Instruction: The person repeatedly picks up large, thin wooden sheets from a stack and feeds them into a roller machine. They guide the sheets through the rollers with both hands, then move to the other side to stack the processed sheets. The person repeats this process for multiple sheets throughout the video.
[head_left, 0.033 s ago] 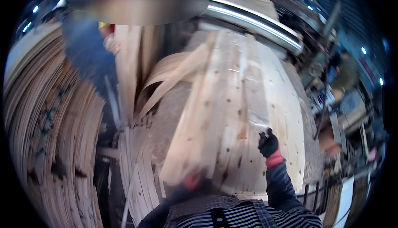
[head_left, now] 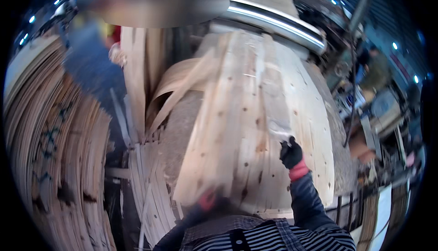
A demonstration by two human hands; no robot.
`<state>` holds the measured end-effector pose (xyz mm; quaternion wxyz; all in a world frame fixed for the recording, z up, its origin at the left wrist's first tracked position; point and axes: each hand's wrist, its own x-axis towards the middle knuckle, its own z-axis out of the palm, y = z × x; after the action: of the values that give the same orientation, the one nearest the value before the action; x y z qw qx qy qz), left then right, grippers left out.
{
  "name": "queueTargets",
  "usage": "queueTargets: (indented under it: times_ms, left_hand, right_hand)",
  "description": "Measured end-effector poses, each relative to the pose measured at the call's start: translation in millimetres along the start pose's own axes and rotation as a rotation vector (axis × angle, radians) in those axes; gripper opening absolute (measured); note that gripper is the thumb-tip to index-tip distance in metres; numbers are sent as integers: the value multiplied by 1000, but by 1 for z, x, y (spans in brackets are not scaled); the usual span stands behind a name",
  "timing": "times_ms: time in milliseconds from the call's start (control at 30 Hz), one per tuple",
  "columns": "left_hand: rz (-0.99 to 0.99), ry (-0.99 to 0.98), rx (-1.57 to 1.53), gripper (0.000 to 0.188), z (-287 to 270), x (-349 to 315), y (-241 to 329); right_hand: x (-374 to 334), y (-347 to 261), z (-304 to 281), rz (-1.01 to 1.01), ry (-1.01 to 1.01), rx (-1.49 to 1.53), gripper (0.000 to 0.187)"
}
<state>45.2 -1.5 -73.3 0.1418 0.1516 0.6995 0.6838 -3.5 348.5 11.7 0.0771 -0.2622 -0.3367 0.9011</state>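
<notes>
Pale wooden sheets point(head_left: 248, 155), thin and flat with long straight grain, are spread over the middle of a speckled brown tabletop point(head_left: 180, 132), reaching from its near edge towards its far edge. Their surface is dotted with small dark knots point(head_left: 246, 164) and crossed lengthwise by seams and narrow dark gaps. A greyish, slightly glossy strip point(head_left: 276, 100) is laid along them, right of centre; its near end is met by the right hand point(head_left: 291, 153), clad in a black glove with a red cuff point(head_left: 299, 170). The fingers of that grip are curled in, but whether the strip is pinched cannot be told. The left hand point(head_left: 213, 196) is blurred low over the near edge — its grip cannot be made out.

By the far left corner, a broad veneer point(head_left: 175, 75) is bent into a smooth curl, crossed by a slanting wooden strip point(head_left: 182, 91). Beyond the far edge, a shiny metal bar point(head_left: 273, 20) is set crosswise. Left of the tabletop, rough-edged veneers point(head_left: 82, 150) are packed in layers, and tall boards point(head_left: 133, 68) are touched by a blue-clad co-worker point(head_left: 93, 62).
</notes>
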Motion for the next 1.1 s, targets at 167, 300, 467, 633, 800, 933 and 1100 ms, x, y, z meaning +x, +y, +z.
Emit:
queueTargets:
  times_ms: [167,300,467,633,800,933,1100]
  left_hand:
    - [-361,-30,-60,29,-5,17,19]
    - [-479,-178,-158,29,-20,15,-5]
    - [-359,-128,24,28,-26,8,-27]
    - [-199,-12,57,26,-18,6,-26]
    - [20,-76,143,21,-18,5,-21]
    - [-121,-182,505,29,-38,-4,-60]
    - [-78,-90,187,19,-15,5,0]
  right_hand:
    - [39,4,-24,-144,-132,179,18]
    - [44,2,-9,-86,-61,215,14]
    - [72,-8,-10,-138,-93,287,12]
    - [90,-20,-12,-179,-151,241,14]
    - [101,-17,-10,-269,-229,214,14]
    - [125,-32,6,-644,-107,-433,10]
    - [129,-83,45,-579,-248,-351,20]
